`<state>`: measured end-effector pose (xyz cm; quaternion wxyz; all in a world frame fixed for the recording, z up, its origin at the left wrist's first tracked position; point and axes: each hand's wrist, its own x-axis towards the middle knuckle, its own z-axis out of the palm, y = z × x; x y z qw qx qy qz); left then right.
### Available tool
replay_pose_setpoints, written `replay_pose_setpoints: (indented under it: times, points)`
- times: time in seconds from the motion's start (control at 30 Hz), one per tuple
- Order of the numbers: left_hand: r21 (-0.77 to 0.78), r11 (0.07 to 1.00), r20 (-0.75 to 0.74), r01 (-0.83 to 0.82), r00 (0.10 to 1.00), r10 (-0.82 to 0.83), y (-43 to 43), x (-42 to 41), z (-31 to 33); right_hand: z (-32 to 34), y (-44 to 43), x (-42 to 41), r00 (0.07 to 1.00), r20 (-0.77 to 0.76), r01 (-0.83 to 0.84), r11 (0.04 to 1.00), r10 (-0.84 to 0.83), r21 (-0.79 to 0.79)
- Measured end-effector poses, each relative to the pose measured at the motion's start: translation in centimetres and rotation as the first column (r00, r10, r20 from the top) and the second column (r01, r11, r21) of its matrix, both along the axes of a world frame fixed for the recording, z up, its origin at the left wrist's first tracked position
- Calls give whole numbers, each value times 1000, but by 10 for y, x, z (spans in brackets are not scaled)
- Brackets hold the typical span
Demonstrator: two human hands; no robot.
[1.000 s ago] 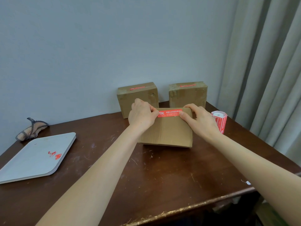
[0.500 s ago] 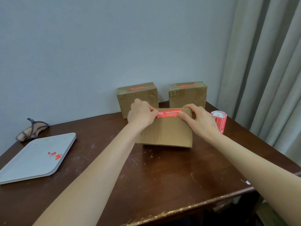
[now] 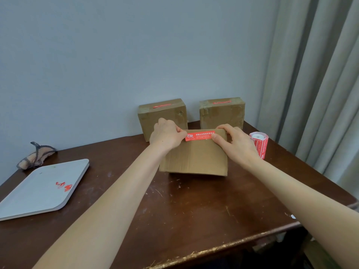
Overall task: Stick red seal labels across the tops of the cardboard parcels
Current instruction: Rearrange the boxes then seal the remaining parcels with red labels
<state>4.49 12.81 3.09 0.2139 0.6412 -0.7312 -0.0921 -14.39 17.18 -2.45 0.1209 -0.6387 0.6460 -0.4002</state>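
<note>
A cardboard parcel (image 3: 196,159) stands in the middle of the dark wooden table (image 3: 174,214). A red seal label (image 3: 200,135) stretches along the parcel's top front edge. My left hand (image 3: 167,134) pinches the label's left end, and my right hand (image 3: 233,142) pinches its right end with the thumb on the front face. Behind stand two more parcels, one at the back left (image 3: 163,117) and one at the back right (image 3: 222,112), each with a red label on top. A roll of red labels (image 3: 260,143) stands upright just right of my right hand.
A grey tray (image 3: 41,188) with red label scraps (image 3: 64,186) lies at the left. A small cloth item (image 3: 36,155) sits behind it by the wall. Grey curtains (image 3: 314,84) hang at the right. The table's worn front edge runs along the bottom.
Both hands have lifted the label slightly, from the parcel's front face toward its top edge. The parcels and roll have not moved.
</note>
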Motion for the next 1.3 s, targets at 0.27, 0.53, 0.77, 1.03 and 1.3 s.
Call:
replay_pose_setpoints:
  times: [0.27,0.53,0.77,1.03,1.3]
  points:
    - [25,1000,-61,-2,998,4,-8,4,-2,-1,0,0,1000,2,-2,1000,2,0]
    - [82,996,-63,16,998,-11,-10,7,1,-1,1,-1,1000,-9,-11,1000,11,-6]
    - [116,993,-138,32,990,-16,-7,8,3,-2,0,-1,1000,-4,-25,1000,25,-5]
    - [133,989,-194,59,980,-32,0,9,5,-3,2,-2,999,5,-46,999,46,-1]
    - [164,983,-238,76,971,-36,9,9,10,-3,4,-3,998,-3,-66,998,66,-2]
